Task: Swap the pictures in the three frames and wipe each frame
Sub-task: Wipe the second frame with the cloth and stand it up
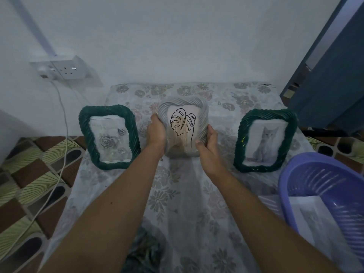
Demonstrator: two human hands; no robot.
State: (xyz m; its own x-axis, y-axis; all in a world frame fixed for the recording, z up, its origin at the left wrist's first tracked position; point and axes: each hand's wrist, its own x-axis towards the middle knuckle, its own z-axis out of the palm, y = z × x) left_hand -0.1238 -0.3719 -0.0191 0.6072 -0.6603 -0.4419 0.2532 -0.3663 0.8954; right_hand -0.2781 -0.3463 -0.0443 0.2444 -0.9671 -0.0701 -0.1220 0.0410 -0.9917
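Observation:
Three rope-edged frames stand on a flower-patterned table [177,194]. The middle one is a grey frame [201,107] with a leaf line drawing. My left hand [156,131] grips its left edge and my right hand [208,140] grips its lower right corner. A green frame [84,125] with a rose picture stands to the left. Another green frame [291,123] with a cat picture stands to the right.
A purple plastic basket [323,174] sits at the table's right front, with a printed picture [313,217] lying inside it. A wall socket [69,69] with a white cable [63,134] is at the left. A blue door [334,75] stands at the right.

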